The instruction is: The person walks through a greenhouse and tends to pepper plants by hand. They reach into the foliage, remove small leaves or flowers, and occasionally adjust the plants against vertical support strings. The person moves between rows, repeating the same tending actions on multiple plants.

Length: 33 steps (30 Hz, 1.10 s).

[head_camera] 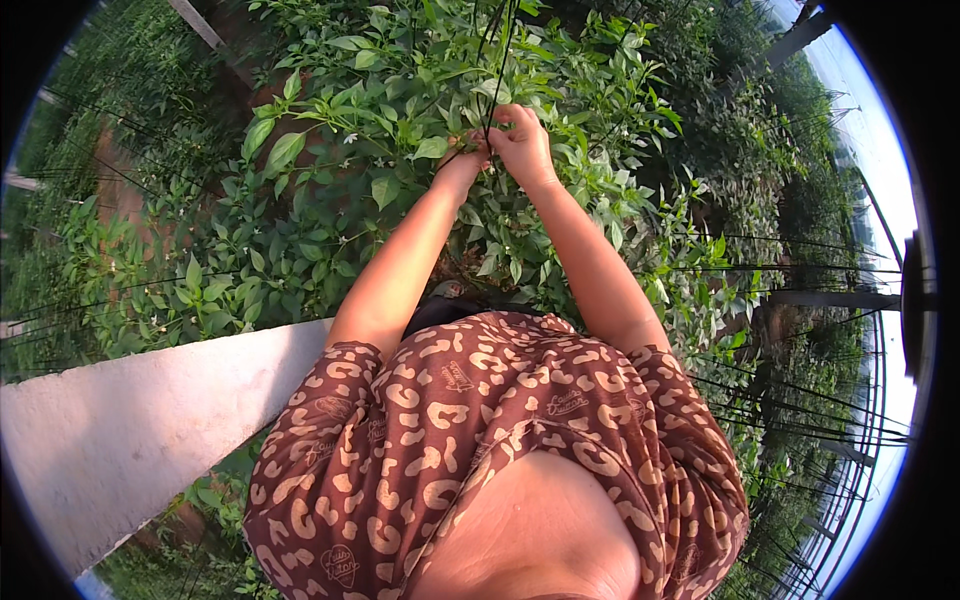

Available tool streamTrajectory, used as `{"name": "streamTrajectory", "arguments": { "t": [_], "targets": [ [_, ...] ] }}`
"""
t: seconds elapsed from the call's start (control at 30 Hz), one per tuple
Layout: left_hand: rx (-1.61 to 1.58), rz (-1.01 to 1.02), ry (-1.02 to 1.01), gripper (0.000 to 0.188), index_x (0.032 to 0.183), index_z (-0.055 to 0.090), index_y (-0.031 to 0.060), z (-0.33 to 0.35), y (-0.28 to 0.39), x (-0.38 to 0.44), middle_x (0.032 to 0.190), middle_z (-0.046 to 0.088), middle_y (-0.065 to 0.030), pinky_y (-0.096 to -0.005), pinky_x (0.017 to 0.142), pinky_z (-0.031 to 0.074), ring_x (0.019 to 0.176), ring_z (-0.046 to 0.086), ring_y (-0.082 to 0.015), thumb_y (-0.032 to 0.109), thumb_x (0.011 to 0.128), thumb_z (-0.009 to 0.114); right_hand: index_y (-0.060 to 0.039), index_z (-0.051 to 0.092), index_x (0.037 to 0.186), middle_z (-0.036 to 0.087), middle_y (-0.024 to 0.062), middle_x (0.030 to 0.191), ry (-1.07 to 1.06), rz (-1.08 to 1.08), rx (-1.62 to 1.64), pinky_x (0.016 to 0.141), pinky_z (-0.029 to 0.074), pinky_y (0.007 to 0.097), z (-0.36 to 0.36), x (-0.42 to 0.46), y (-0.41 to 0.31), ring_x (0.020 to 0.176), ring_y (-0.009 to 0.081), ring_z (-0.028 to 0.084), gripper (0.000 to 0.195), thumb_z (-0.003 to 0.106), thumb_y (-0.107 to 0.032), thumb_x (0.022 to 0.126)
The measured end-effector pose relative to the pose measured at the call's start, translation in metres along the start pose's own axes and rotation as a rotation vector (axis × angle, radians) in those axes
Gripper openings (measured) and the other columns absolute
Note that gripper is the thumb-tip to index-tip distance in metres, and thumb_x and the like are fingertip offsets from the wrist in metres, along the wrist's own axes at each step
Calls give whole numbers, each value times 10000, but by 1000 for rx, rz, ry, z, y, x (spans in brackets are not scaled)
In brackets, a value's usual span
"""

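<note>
Both of my hands meet among the leaves of a bushy pepper plant [386,187] with small white flowers. Thin black string [501,75] runs down from above to the spot where my fingers come together. My right hand [523,146] pinches this string between thumb and bent fingers. Close against it on the left, my left hand [465,163] is curled, with a dark length of string crossing its fingers. Leaves and the right hand partly hide the left fingertips. Whether a stem lies inside the string cannot be made out.
A pale concrete post [172,405] slants by my left elbow. More black strings [810,390] stretch across the right side, beside a crossbar [832,301]. Another post [199,26] stands at upper left. Dense plant rows surround me, with bare soil [120,187] between rows on the left.
</note>
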<state>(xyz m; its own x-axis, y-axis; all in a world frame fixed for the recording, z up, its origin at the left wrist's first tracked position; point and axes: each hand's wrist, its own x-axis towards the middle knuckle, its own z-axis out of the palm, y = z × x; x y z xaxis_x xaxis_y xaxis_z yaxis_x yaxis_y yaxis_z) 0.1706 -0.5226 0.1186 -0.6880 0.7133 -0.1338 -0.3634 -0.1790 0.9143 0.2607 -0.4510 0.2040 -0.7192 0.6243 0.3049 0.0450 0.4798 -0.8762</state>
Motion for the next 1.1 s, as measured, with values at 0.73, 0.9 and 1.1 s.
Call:
{"name": "streamTrajectory", "arguments": {
  "t": [0.73,0.9,1.1],
  "targets": [
    [50,28,-245,314,1128,572,116,-14,13,-28,1008,620,-2,-300,857,439,925,573,-129,117,827,663,19,430,1263,656,144,921,-379,540,589,443,414,195,-67,-30,-104,506,90,522,644,337,-543,960],
    [-57,172,-276,314,1017,516,142,-14,13,-40,946,552,32,-293,832,456,920,543,-115,100,786,724,44,444,1288,502,8,581,-784,145,1022,365,254,172,-114,-75,-83,383,26,333,527,526,-347,944],
    [202,244,-466,441,1213,534,128,-11,23,-40,1033,565,11,-284,861,458,1027,522,-116,77,805,693,-5,538,1184,417,-26,554,-295,19,1201,356,248,173,-190,-115,-65,383,26,297,290,451,-194,982]
  ]
}}
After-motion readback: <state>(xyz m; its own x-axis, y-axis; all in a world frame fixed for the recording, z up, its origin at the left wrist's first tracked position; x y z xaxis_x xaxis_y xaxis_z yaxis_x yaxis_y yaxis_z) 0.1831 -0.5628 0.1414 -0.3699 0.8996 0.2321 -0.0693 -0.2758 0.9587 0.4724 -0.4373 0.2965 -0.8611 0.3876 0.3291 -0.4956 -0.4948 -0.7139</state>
